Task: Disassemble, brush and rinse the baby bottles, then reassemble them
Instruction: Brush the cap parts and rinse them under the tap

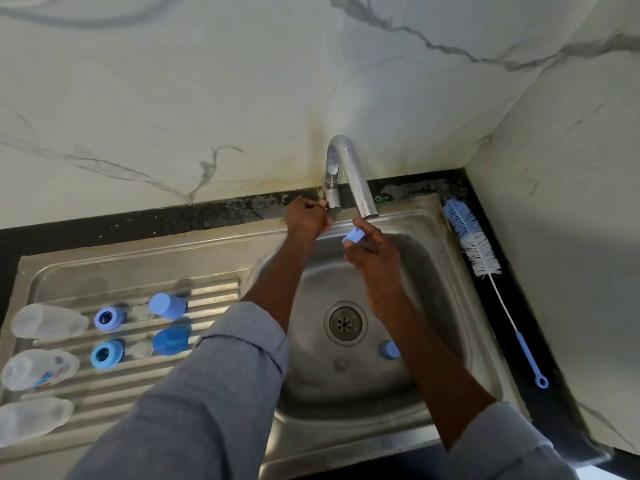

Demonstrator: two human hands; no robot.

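I see the right hand [375, 261] pinching a small light-blue plastic cap [353, 235] just under the spout of the curved chrome tap [349, 174], above the basin of the stainless steel sink [450, 271]. The left hand [306, 220] has its fingers curled round the tap's handle at the base.

In the basin, near the round perforated drain [344, 323], lies a light-blue collar ring [389, 349], partly hidden by the right forearm.

On the ribbed steel drainboard [214, 289] I count three clear, frosted-looking bottle bodies [48, 322] lying on their sides; the middle one carries a coloured print that I cannot read. Beside them sit two blue screw rings [109, 318], two clear soft teats [140, 311] and two blue caps [168, 305], the lower one darker.

A bottle brush [478, 247] with blue and white bristles, a thin white wire shaft and a blue looped handle lies on the black counter right of the sink. The wall is white veined marble.
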